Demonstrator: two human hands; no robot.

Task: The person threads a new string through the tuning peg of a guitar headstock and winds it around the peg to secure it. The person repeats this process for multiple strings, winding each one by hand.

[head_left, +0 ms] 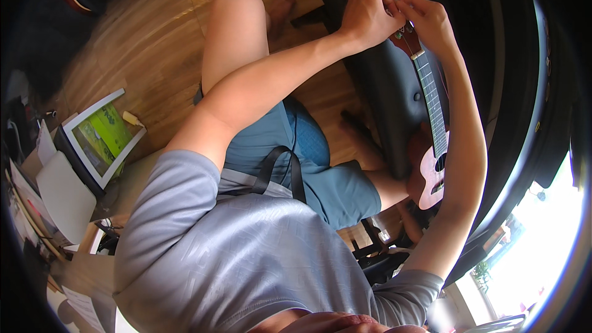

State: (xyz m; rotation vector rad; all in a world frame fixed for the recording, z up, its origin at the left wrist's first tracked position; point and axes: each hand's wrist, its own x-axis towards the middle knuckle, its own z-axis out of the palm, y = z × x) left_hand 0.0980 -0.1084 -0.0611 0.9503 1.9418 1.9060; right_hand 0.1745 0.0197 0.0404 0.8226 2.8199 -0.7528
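A wooden ukulele (430, 157) lies along a black padded bench (379, 102), its headstock (405, 40) at the top of the view and its dark fretboard running down toward its body. My left hand (371, 17) is at the tuning pegs, fingers bent and pinched, one finger raised. My right hand (431, 24) is beside it on the right, fingertips pinched close to my left fingers above the headstock. What the fingertips hold is too small to make out. A thin loose reddish line, possibly a string, hangs near the neck, partly behind my right forearm.
My bare legs and blue shorts are below on a wooden floor (154, 18). At left stand a white-framed green picture (108, 129), a white board (65, 197) and papers. Dark furniture (512, 86) curves along the right, with a bright window (549, 234) and a small plant (483, 274).
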